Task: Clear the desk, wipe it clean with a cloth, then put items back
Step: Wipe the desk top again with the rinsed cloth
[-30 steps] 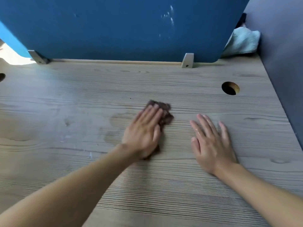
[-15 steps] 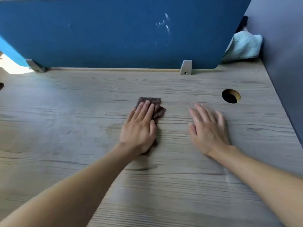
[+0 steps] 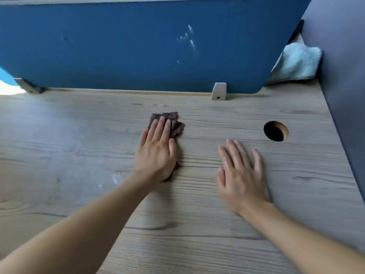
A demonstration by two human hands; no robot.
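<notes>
A small dark brown cloth (image 3: 174, 123) lies on the grey wood-grain desk (image 3: 79, 147), near its middle. My left hand (image 3: 157, 153) presses flat on the cloth, fingers together and pointing away from me; most of the cloth is hidden under the palm, with its far end showing past the fingertips. My right hand (image 3: 241, 175) rests flat on the bare desk to the right of the cloth, fingers spread, holding nothing.
A blue divider panel (image 3: 138, 46) on metal brackets (image 3: 218, 91) closes the desk's far edge. A round cable hole (image 3: 276, 131) sits at the right. A grey partition (image 3: 345, 95) bounds the right side. A pale teal towel (image 3: 296, 64) lies behind the divider's corner. Whitish smudges (image 3: 116, 177) mark the desk left of my forearm.
My left hand has slid the cloth away from me and a little to the left, toward the divider. My right hand has stayed flat on the desk beside it.
</notes>
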